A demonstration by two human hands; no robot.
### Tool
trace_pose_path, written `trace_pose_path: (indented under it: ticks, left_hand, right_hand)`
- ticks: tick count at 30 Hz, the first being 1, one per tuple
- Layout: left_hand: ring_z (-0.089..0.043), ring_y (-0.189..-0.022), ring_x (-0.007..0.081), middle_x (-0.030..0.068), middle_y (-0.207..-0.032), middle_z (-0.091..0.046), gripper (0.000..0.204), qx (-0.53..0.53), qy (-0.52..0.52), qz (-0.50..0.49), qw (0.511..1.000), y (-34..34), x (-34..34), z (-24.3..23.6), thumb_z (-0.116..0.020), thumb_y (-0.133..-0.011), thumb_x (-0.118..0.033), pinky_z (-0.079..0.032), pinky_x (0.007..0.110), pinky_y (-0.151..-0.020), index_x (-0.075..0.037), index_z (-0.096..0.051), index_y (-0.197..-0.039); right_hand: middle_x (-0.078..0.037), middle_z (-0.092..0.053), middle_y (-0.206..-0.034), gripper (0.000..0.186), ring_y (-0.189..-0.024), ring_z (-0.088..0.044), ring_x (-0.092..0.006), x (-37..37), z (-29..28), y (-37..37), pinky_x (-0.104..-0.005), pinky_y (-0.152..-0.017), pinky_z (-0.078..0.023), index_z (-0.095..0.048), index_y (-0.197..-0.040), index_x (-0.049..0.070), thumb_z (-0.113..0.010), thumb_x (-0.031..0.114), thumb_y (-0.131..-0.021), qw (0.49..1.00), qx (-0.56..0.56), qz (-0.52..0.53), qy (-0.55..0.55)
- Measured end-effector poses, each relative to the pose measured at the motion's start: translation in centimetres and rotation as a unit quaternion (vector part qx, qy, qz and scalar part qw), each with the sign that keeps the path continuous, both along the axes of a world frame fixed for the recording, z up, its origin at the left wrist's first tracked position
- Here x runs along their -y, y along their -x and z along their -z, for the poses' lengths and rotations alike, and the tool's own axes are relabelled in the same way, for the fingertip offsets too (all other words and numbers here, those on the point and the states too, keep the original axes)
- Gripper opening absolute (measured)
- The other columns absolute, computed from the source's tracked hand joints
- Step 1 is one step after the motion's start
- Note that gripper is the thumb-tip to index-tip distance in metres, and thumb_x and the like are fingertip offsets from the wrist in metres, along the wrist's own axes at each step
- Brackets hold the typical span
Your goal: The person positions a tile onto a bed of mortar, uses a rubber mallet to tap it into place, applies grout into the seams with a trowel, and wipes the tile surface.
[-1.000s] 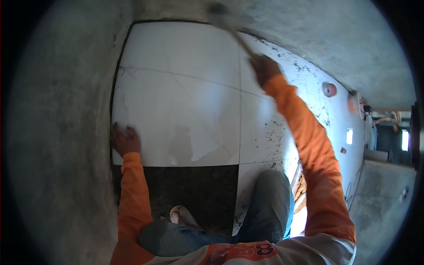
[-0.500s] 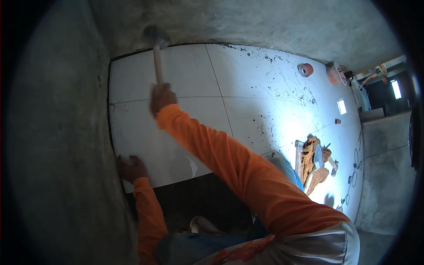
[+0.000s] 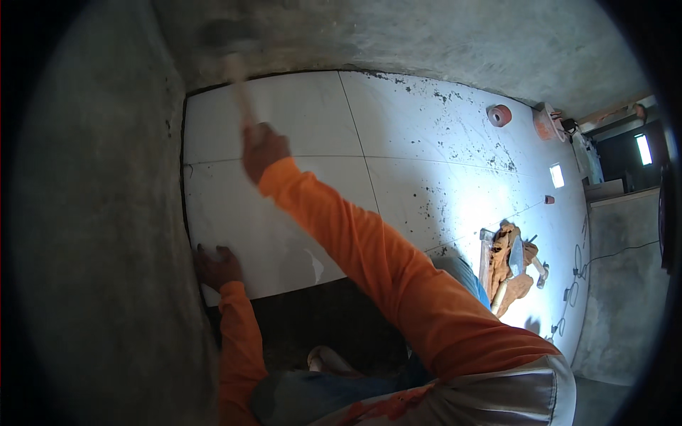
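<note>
A mallet with a pale wooden handle and a dark head, smeared by motion, is gripped in my right hand. Its head shows against the far wall, above the white floor tiles. My left hand rests at the left edge of the nearest tile, beside the left wall, with its fingers spread. Along that tile's near edge lies a dark strip of untiled floor, where my foot shows.
On the right, a brown cloth lies with a trowel and a hammer. Farther back are a reddish roll and a bucket. Dark crumbs dot the tiles. Concrete walls close in the left and far sides.
The mallet's head has swung a little up and to the left, and is more blurred. My left hand stays at the tile's edge. The whole view has shifted slightly.
</note>
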State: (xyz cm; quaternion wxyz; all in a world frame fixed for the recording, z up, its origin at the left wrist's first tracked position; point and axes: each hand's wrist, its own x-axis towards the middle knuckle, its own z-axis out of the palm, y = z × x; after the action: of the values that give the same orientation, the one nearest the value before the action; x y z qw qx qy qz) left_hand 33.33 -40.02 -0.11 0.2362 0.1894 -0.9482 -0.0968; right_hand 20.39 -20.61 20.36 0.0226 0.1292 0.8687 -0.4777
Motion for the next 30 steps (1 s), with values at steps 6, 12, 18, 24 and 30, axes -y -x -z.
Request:
trace_pose_path:
  ticks: [6, 12, 18, 24, 30]
  left_hand:
    - [-0.047, -0.113, 0.0394, 0.0228, -0.125, -0.048, 0.048, 0.006, -0.035, 0.003, 0.999, 0.0, -1.6, 0.6, -0.053, -0.080, -0.029, -0.037, 0.050, -0.095, -0.001, -0.051, -0.119]
    - [-0.049, -0.112, 0.0395, 0.0223, -0.123, -0.050, 0.049, 0.003, -0.020, -0.005, 1.000, -0.1, -1.2, 0.3, -0.053, -0.080, -0.030, -0.038, 0.049, -0.094, -0.002, -0.052, -0.119]
    - [-0.050, -0.110, 0.0387, 0.0218, -0.122, -0.052, 0.050, 0.000, -0.057, -0.002, 0.998, 0.3, -1.9, 0.2, -0.053, -0.079, -0.032, -0.039, 0.048, -0.093, 0.000, -0.053, -0.118]
    - [-0.050, -0.111, 0.0381, 0.0221, -0.122, -0.052, 0.051, 0.008, -0.083, -0.034, 0.996, -0.1, -2.1, -0.6, -0.053, -0.079, -0.032, -0.039, 0.047, -0.093, 0.001, -0.052, -0.118]
    - [-0.051, -0.110, 0.0381, 0.0217, -0.122, -0.052, 0.051, 0.011, -0.058, -0.024, 0.998, -0.8, -0.4, -0.3, -0.053, -0.080, -0.033, -0.040, 0.046, -0.093, 0.000, -0.052, -0.118]
  right_hand:
    - [-0.024, -0.062, -0.082, 0.046, -0.077, -0.062, -0.0408, -4.7, 7.2, -1.0, -0.0474, -0.066, -0.050, -0.051, -0.103, -0.002, -0.041, 0.041, -0.091, 0.948, -0.047, -0.268, -0.164]
    - [-0.019, -0.064, -0.078, 0.052, -0.070, -0.062, -0.0390, -2.1, 1.4, 1.3, -0.0405, -0.063, -0.052, -0.051, -0.103, -0.002, -0.037, 0.047, -0.092, 0.998, -0.001, 0.066, -0.021]
    - [-0.021, -0.063, -0.078, 0.051, -0.072, -0.062, -0.0403, -7.6, 11.3, -2.4, -0.0439, -0.064, -0.051, -0.050, -0.105, -0.003, -0.042, 0.046, -0.090, 0.953, -0.042, -0.243, -0.179]
    - [-0.026, -0.061, -0.084, 0.057, -0.081, -0.061, -0.0410, -5.4, 4.0, 0.5, -0.0447, -0.069, -0.051, -0.054, -0.103, -0.004, -0.037, 0.050, -0.091, 0.978, 0.061, 0.200, 0.019]
    - [-0.029, -0.061, -0.092, 0.070, -0.090, -0.060, -0.0428, -9.5, 9.7, -2.4, -0.0477, -0.076, -0.050, -0.053, -0.110, -0.004, -0.032, 0.059, -0.088, 0.961, 0.180, -0.124, -0.170]
